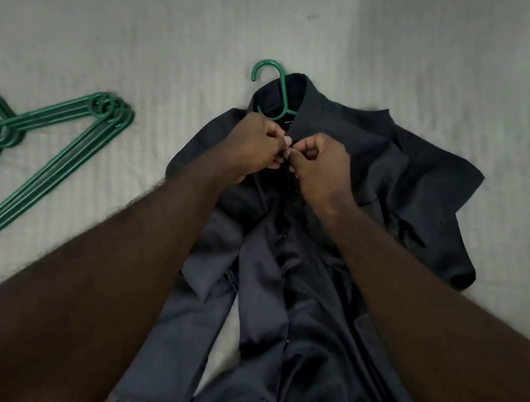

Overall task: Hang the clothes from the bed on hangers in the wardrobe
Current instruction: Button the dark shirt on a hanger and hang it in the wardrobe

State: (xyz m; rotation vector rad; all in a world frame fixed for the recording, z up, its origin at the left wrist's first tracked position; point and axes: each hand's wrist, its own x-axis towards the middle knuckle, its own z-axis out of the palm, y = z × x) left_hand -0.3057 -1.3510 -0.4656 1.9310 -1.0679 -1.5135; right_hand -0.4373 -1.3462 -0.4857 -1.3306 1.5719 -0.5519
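The dark shirt (327, 226) lies flat on the bed (235, 20), a green hanger (271, 89) already inside its collar. Just below that collar, the left hand (258, 144) and right hand (321, 164) pinch the placket, apparently buttoning it so it stays on. Spare hangers (34, 155) wait well left of the shirt.

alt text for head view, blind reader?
Left hand and right hand pinch the front of a dark grey shirt below its collar, seemingly buttoning it over a green hanger. It lies on a bed, spare green hangers to its left.
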